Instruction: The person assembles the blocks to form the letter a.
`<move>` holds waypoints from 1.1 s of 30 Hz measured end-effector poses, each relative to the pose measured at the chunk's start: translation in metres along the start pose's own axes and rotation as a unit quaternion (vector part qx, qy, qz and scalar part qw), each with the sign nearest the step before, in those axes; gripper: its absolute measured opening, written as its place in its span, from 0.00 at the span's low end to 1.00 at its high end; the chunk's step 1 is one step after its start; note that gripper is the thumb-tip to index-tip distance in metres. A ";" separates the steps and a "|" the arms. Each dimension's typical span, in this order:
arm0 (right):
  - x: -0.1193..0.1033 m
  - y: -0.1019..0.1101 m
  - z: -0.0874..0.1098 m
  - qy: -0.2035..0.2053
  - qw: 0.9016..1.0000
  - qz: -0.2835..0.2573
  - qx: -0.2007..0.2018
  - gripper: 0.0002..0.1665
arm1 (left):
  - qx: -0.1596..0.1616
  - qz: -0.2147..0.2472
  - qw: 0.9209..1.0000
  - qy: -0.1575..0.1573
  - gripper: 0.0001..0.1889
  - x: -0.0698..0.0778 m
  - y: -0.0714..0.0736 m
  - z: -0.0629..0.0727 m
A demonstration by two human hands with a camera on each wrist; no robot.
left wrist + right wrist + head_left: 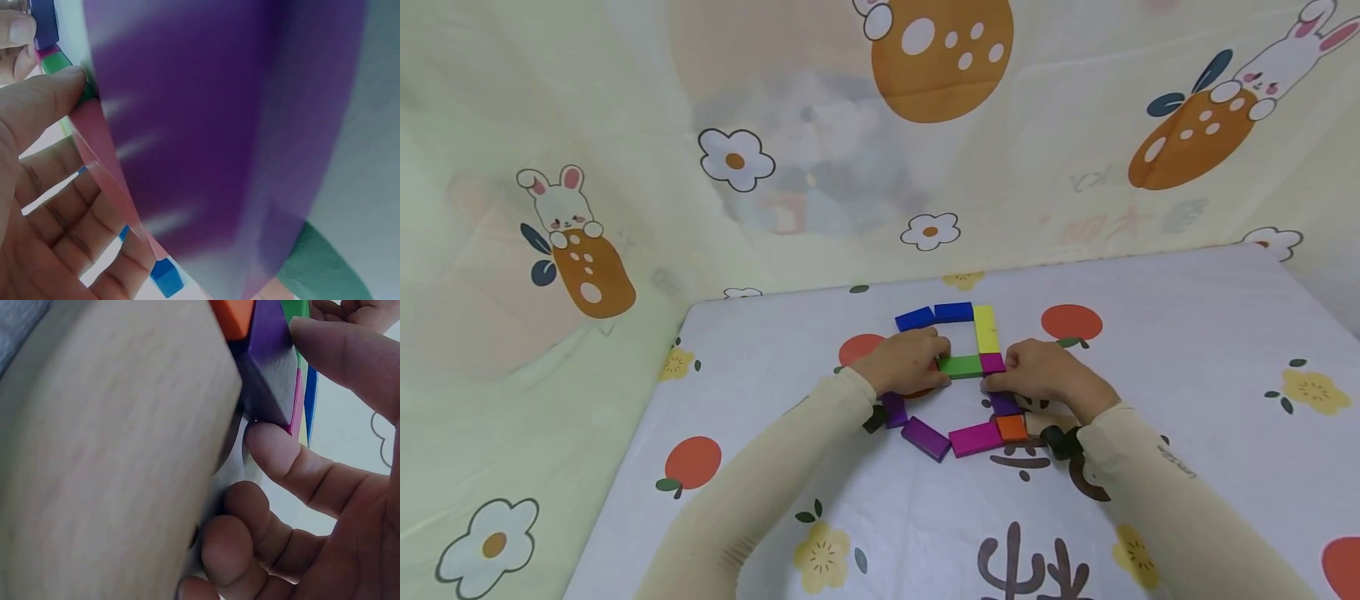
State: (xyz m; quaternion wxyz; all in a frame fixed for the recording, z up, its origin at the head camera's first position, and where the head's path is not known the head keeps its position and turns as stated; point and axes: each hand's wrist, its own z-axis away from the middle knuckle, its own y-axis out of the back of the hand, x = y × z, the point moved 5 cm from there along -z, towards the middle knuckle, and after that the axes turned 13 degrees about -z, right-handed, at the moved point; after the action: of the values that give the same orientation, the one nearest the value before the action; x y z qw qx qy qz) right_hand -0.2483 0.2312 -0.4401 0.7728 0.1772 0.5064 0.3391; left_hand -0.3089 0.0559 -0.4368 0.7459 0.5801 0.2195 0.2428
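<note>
My left hand (908, 364) pinches the left end of a green block (961, 367), thumb on the near side and fingers on the far side. At the right, my right hand (1048, 372) holds a dark purple block (1005, 404) between thumb and index finger; its other fingers are curled beneath in the right wrist view. A small magenta block (992, 362) touches the green block's right end. Above it stands a yellow block (987, 330), with two blue blocks (953, 312) to its left. The left hand hides part of the outline.
Below lie an orange block (1011, 428), a long magenta block (975, 439) and a purple block (926, 439); another purple block (894, 410) sits near the left wrist. A pale wooden block (1047, 422) lies beside the orange one. A printed cloth (760, 375) covers the table.
</note>
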 end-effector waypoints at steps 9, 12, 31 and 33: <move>-0.002 -0.001 0.002 -0.007 1.000 -0.003 -0.001 0.25 | 0.000 0.001 1.000 0.000 0.21 0.000 0.001 0.002; -0.001 -0.001 0.002 -0.006 1.000 0.002 -0.001 0.26 | 0.001 0.005 1.000 0.002 0.22 0.000 0.001 0.002; 0.001 -0.004 0.005 0.001 1.000 0.008 0.017 0.28 | 0.003 0.009 1.000 0.002 0.25 -0.001 0.001 0.005; 0.002 -0.003 0.010 0.018 1.000 0.004 0.023 0.28 | 0.021 0.007 1.000 -0.001 0.26 -0.001 0.002 0.010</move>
State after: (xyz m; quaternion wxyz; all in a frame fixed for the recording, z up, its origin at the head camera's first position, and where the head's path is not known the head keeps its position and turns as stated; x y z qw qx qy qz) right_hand -0.2375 0.2310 -0.4388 0.7577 0.1909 0.5273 0.3337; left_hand -0.3037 0.0485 -0.4322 0.7322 0.5973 0.2194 0.2428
